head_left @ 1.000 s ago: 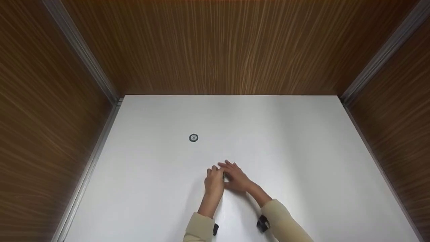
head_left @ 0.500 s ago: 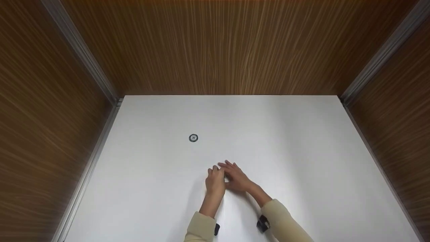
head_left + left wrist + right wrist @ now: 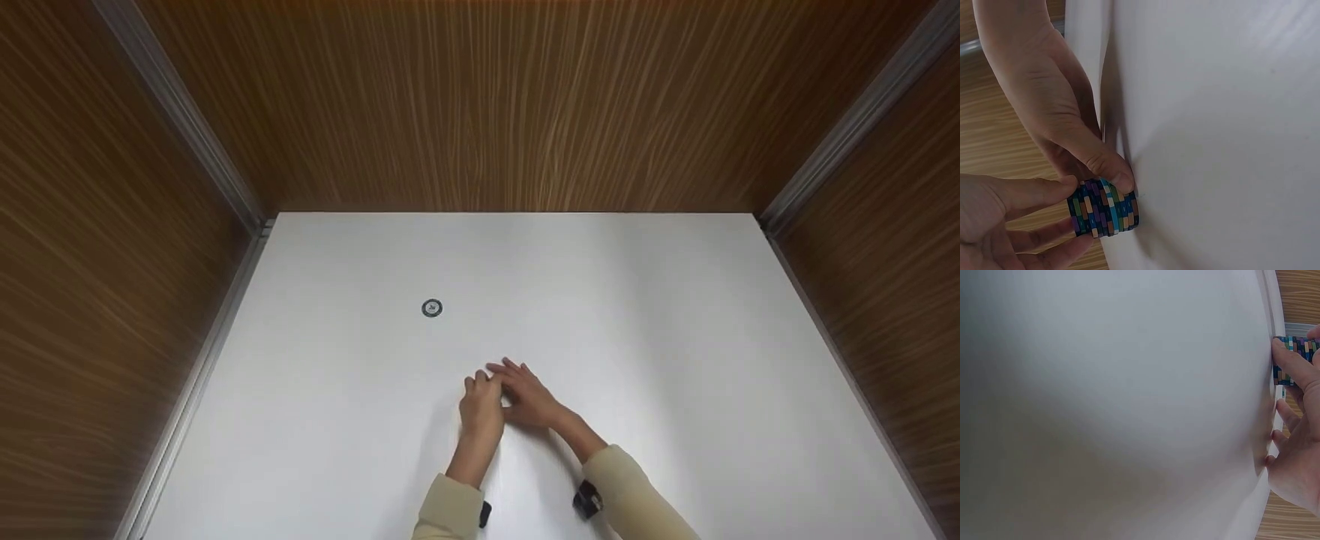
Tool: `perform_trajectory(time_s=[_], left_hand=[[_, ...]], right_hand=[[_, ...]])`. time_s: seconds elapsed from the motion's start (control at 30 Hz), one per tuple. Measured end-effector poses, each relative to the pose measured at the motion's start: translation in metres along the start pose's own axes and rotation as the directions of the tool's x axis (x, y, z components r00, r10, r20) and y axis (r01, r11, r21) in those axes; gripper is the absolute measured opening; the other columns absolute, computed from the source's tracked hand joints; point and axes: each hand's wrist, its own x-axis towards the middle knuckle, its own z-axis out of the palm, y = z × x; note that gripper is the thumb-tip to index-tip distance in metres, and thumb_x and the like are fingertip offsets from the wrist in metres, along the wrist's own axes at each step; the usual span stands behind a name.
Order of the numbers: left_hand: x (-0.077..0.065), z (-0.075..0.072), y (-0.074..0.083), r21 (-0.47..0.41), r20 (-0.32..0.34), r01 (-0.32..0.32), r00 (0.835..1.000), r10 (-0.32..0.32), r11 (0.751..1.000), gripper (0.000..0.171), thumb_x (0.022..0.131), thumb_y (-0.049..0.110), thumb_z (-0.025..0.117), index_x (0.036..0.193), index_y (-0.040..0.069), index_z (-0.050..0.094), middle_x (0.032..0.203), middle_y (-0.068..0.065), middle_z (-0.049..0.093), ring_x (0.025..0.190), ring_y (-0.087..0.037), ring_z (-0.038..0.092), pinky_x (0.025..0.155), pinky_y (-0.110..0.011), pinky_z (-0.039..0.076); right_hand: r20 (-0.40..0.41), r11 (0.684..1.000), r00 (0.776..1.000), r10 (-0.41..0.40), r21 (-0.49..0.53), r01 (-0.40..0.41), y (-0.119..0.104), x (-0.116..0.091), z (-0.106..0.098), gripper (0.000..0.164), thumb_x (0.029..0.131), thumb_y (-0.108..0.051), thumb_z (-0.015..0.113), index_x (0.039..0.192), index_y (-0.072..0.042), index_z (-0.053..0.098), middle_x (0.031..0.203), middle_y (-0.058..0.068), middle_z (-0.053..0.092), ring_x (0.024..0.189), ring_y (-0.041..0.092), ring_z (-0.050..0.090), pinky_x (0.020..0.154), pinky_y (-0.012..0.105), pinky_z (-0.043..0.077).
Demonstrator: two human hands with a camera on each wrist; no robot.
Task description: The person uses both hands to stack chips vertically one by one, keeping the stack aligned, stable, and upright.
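A stack of poker chips (image 3: pixel 1103 211), dark with multicoloured edge blocks, stands upright on the white table. My left hand (image 3: pixel 480 412) grips its upper end, thumb on one side and fingers on the other, as the left wrist view shows. Low on the stack lies the thumb of my right hand (image 3: pixel 531 401), with that hand curved around the base. Other right fingertips touch the table in the right wrist view. From the head view the stack is hidden behind the hands. A single poker chip (image 3: pixel 432 308) lies flat, farther off and to the left.
The white table (image 3: pixel 637 300) is bounded by wood-grain panels (image 3: pixel 480 105) at the back and both sides. Grey metal rails (image 3: pixel 180 112) run along the corners. Black wrist devices (image 3: pixel 588 499) sit by the beige sleeves (image 3: pixel 637 487).
My left hand has shifted slightly to the right, closer over the stack, covering the dark bit seen between the hands earlier. The right hand and the single chip stay put.
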Motion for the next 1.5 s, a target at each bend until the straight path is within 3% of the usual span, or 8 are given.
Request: perform_trajectory(time_s=[0.27,0.73,1.0,1.27,1.5], left_hand=[[0.000,-0.005,0.003,0.057,-0.002,0.004,1.000,-0.004,0.998,0.024,0.070,-0.004,0.071,0.093,0.003,0.066,0.086,-0.010,0.056,0.078,-0.025,0.054,0.052,-0.030,0.051],[0.001,-0.004,-0.003,-0.030,0.026,0.026,0.999,-0.026,0.999,0.019,0.080,0.002,0.066,0.099,0.001,0.063,0.086,-0.010,0.057,0.076,-0.025,0.056,0.052,-0.032,0.051],[0.001,-0.004,-0.004,-0.030,-0.001,0.017,1.000,-0.017,0.999,0.017,0.080,0.002,0.067,0.096,0.001,0.062,0.085,-0.010,0.058,0.074,-0.024,0.057,0.051,-0.030,0.051],[0.002,-0.004,-0.005,-0.043,0.032,0.019,0.999,-0.018,0.999,0.024,0.074,-0.004,0.069,0.097,0.001,0.062,0.087,-0.010,0.059,0.076,-0.024,0.057,0.053,-0.030,0.051],[0.003,-0.006,-0.004,-0.049,0.050,0.042,0.998,-0.039,0.998,0.027,0.073,-0.005,0.070,0.098,0.002,0.063,0.088,-0.009,0.059,0.077,-0.024,0.057,0.055,-0.031,0.051]], right_hand=[[0.005,1.000,1.000,0.008,-0.018,-0.008,0.000,0.001,0.000,0.061,0.078,-0.021,0.072,0.130,-0.002,0.046,0.138,0.016,0.040,0.130,0.040,0.023,0.105,0.056,0.011],[-0.026,1.000,1.000,-0.013,-0.001,0.013,0.002,0.002,0.001,0.060,0.079,-0.021,0.072,0.128,0.002,0.047,0.135,0.019,0.042,0.129,0.043,0.024,0.104,0.058,0.012],[-0.094,0.992,0.989,-0.114,0.044,0.119,0.012,0.000,0.007,0.061,0.084,-0.036,0.065,0.133,-0.005,0.045,0.138,0.013,0.041,0.131,0.039,0.022,0.104,0.058,0.008],[-0.014,1.000,1.000,-0.004,0.000,0.004,0.001,0.003,0.001,0.061,0.080,-0.024,0.071,0.130,0.001,0.046,0.136,0.017,0.041,0.130,0.042,0.023,0.104,0.058,0.011],[-0.009,1.000,1.000,0.005,-0.017,-0.005,0.000,0.003,0.000,0.060,0.078,-0.021,0.073,0.129,-0.002,0.047,0.136,0.015,0.041,0.130,0.040,0.024,0.104,0.057,0.012]])
